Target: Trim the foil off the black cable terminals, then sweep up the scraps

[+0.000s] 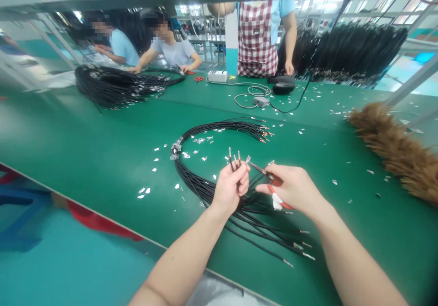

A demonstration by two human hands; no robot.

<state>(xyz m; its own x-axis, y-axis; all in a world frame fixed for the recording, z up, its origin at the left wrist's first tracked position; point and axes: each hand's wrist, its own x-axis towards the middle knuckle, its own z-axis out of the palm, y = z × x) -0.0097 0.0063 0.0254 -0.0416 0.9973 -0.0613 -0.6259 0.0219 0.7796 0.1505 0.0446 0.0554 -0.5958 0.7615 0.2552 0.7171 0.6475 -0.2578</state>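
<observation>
My left hand (232,184) is closed round several black cables, whose silvery stripped ends point up above the fingers. My right hand (294,187) grips red-handled scissors (273,178), the blades reaching toward the cable ends by my left fingertips. A small silvery scrap (248,159) shows at the blade tips; whether it is still attached to a cable I cannot tell. The held cables belong to a curved bundle of black cables (191,177) on the green table. Its far end shows copper-coloured tips, and a silvery wrap (176,148) gathers it at the bend.
White scraps (144,190) are scattered over the green table (112,151). A large black cable coil (112,85) lies back left. A grey box with a cord (261,101) and a black object (283,85) lie further back. Brown bristly material (393,146) lines the right. Several co-workers are across the table.
</observation>
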